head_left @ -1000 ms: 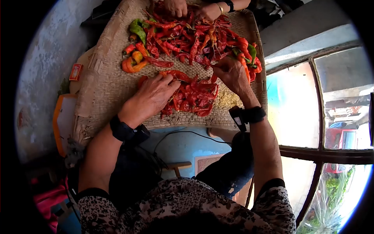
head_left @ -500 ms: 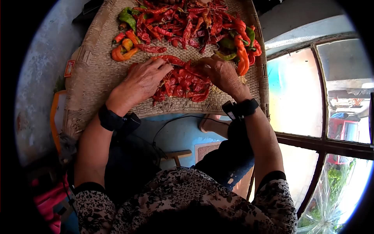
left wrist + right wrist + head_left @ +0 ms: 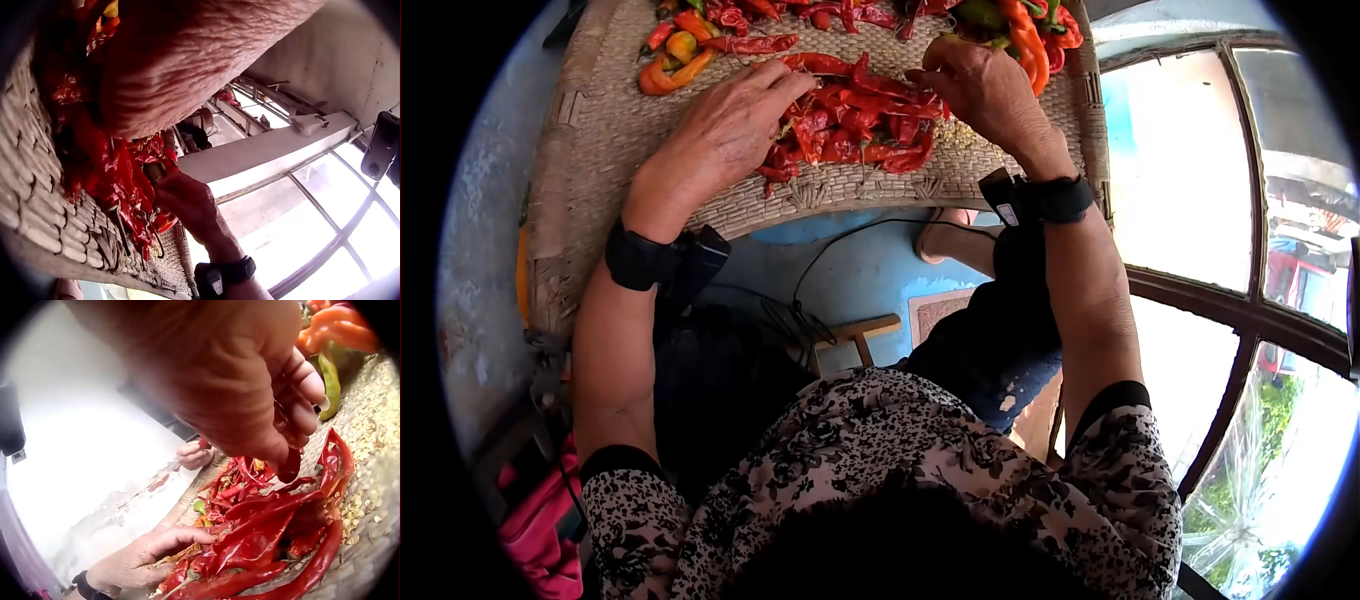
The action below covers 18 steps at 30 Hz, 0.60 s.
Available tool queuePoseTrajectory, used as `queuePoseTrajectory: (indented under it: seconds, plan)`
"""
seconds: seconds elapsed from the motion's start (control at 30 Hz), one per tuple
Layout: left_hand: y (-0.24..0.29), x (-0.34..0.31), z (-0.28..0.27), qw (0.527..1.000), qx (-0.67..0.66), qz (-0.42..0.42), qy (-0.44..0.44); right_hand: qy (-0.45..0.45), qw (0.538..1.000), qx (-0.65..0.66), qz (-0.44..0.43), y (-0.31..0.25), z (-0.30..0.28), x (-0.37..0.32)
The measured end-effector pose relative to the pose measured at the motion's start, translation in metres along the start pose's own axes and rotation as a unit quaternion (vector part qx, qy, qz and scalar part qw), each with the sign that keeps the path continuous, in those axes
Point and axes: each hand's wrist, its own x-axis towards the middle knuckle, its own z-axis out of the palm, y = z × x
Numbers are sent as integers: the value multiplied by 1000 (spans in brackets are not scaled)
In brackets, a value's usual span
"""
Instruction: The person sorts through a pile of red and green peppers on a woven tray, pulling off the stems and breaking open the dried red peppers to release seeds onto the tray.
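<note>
A heap of wrinkled red chili peppers [image 3: 860, 115] lies near the front of a woven tray [image 3: 630, 110]. My left hand [image 3: 735, 120] rests at the heap's left end. In the right wrist view, a yellowish-brown dried chili [image 3: 180, 555] lies between that hand's thumb and forefinger. My right hand [image 3: 990, 95] is over the right end, its fingers [image 3: 303, 381] curled and its thumb lowered toward the peppers. I cannot tell whether a piece of chili is inside the right fingers. Pale seeds [image 3: 968, 140] are scattered beside the heap, below the right hand.
Orange and red fresh peppers [image 3: 1028, 45] lie at the tray's right side, others [image 3: 675, 72] at its left. Another person's hand [image 3: 195, 455] holds something red across the tray. A window [image 3: 1175, 170] stands at the right, and a black cable [image 3: 840, 240] runs below the tray.
My right hand has come down from above the heap to its right end. My left hand stays at the left end. The head view has shifted, and the other person's hands have left it.
</note>
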Motion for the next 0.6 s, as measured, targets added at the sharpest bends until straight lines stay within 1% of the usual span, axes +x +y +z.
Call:
queuePoseTrajectory:
  seconds: [0.03,0.07,0.1,0.13,0.17,0.2,0.27,0.3,0.33,0.4,0.47,0.5,0.53,0.57,0.6]
  plan:
    - [3,1,-4,1000,-6,-7,-14,-5,1000,15,-20,-2,-9,2]
    - [4,2,-7,999,-11,-13,-28,-2,1000,13,-19,-1,-13,4]
    - [5,6,-9,1000,-7,-4,-26,3,992,125,20,-1,-19,5]
    - [7,6,-11,999,-21,-12,-37,5,970,237,57,-2,-25,7]
    - [9,6,-14,998,-32,-20,-47,-32,954,281,102,-2,-36,7]
    - [10,8,-17,999,-25,-16,-44,-24,955,280,98,1,-39,10]
    - [15,10,-22,996,-46,-37,-63,-27,952,276,130,6,-42,15]
    - [16,10,-23,995,-47,-44,-72,-6,957,268,111,12,-40,20]
    - [16,11,-24,996,-38,-40,-72,34,926,363,93,18,-40,25]
    - [16,11,-23,995,-43,-49,-74,135,914,378,53,20,-37,35]
    - [16,11,-23,996,-34,-43,-68,234,947,217,29,22,-27,37]
    - [18,12,-24,996,-33,-47,-73,205,966,159,-6,20,-28,31]
    - [19,12,-25,995,-30,-51,-79,125,984,126,23,16,-27,24]
    - [19,13,-25,995,-25,-46,-80,40,983,171,45,11,-24,20]
    - [20,13,-26,996,-16,-45,-81,-45,973,216,63,6,-20,17]
